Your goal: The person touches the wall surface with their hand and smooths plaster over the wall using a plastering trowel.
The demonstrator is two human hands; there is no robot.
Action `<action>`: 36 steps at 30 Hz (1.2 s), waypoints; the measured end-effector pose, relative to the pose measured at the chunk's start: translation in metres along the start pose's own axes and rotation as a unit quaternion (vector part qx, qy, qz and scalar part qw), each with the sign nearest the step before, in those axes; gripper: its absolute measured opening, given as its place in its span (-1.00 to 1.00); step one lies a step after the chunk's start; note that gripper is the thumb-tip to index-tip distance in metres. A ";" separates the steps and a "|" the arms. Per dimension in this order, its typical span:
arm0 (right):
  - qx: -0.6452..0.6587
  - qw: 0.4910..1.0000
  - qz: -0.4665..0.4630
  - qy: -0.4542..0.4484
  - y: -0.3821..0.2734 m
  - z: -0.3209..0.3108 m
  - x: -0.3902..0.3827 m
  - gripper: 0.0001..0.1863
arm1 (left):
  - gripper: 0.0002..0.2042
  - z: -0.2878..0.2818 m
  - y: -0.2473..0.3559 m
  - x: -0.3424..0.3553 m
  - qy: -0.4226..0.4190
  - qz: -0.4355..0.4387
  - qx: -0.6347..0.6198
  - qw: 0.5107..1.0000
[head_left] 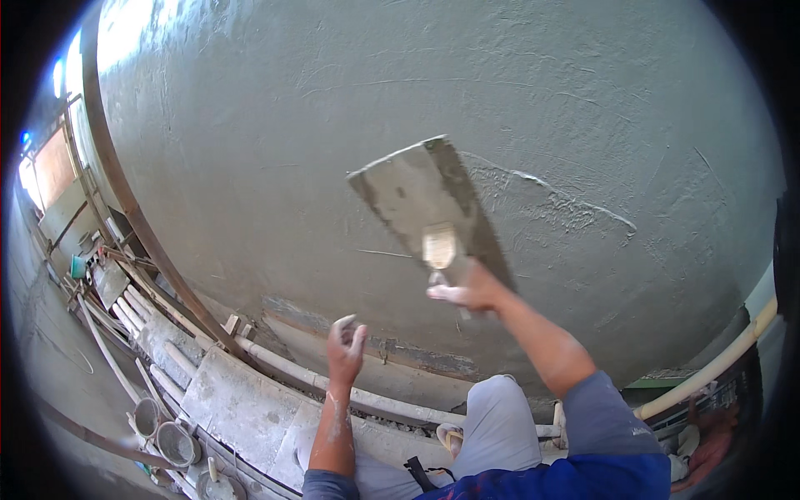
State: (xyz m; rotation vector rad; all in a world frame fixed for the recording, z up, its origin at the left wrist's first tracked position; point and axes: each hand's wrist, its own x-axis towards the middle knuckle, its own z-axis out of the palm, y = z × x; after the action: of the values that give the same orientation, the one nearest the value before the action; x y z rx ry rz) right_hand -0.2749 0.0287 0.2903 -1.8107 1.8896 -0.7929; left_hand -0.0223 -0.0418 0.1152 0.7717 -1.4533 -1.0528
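My right hand (477, 288) is wrapped round the handle of a broad plastering trowel (408, 187). The blade is tilted and lies against or very close to the wet grey plastered wall (250, 150); which of the two, I cannot tell. To the right of the blade, a raised ridge of plaster (575, 204) with a rough patch runs across the wall. My left hand (346, 340) is raised in front of the lower wall, fingers loosely curled and apart, with nothing visible in it. Pale plaster smears mark both forearms.
A wooden pole (125, 187) leans along the wall's left side. Below are dusty boards (237, 408) and long pipes (383, 407). Several buckets (177, 443) stand at the lower left. A pale pipe (708, 367) rises on the right, near another person (708, 442) at the lower right edge.
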 end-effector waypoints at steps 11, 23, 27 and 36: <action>-0.113 0.977 0.025 0.178 -0.011 0.065 0.083 -0.64 | -0.60 0.078 0.026 0.123 -0.133 0.007 -0.003 0.991; 0.020 0.909 0.066 0.410 0.033 -0.090 -0.034 -0.71 | -0.42 0.255 0.225 0.098 -0.282 0.181 0.015 0.942; 0.059 0.895 0.049 0.439 0.061 -0.133 -0.088 -0.76 | -0.35 0.316 0.246 0.069 -0.309 0.196 0.098 0.925; 0.015 0.860 -0.022 0.509 0.156 -0.223 -0.198 -0.69 | -0.32 0.440 0.305 -0.009 -0.326 0.284 0.167 0.886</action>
State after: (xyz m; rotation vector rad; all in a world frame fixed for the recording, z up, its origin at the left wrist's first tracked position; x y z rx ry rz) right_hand -0.5221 0.2521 0.3396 -1.5004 2.3504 -2.0789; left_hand -0.4243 0.1653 0.4029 0.1616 -2.3036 -0.6171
